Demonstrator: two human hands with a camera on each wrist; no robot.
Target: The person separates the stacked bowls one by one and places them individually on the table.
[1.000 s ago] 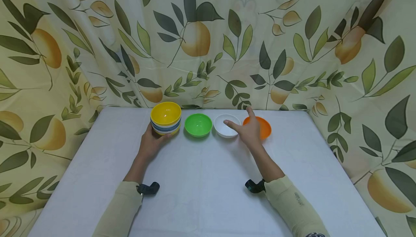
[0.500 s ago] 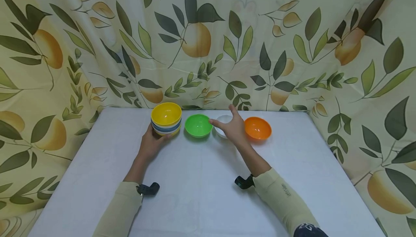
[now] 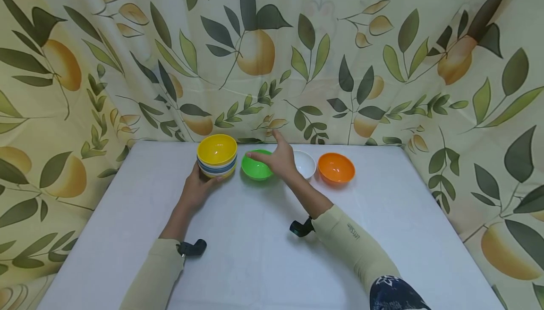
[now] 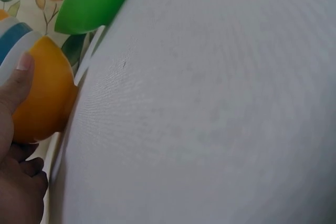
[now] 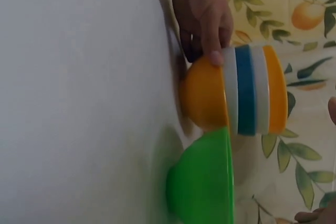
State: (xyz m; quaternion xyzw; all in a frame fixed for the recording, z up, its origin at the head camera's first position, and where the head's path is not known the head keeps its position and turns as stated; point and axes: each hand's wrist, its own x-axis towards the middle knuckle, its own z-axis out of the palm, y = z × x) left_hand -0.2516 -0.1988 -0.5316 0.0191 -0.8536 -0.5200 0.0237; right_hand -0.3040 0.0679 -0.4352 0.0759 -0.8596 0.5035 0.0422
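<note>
My left hand [image 3: 196, 191] grips a stack of bowls [image 3: 217, 152] at the back left of the table, its thumb and fingers around the lowest yellow-orange bowl [image 4: 48, 87]. White, blue and white rims show between that bowl and the yellow one on top. Beside the stack, to its right, sits a green bowl [image 3: 256, 172]. Over the green bowl's right side hovers my right hand [image 3: 281, 160], thumb and fingers spread apart, holding nothing. In the right wrist view only parts of the right fingers [image 5: 321, 216] appear at the right edge.
Right of the green bowl stand a white bowl [image 3: 307, 163], partly hidden by the right hand, and an orange bowl [image 3: 336, 168]. A white cloth covers the table [image 3: 255, 253]. Behind its back edge hangs a fruit-patterned curtain [image 3: 263, 97].
My right hand has moved left, from the orange bowl past the white bowl to the green one, with fingers spread. The left hand and the stack have stayed in place.
</note>
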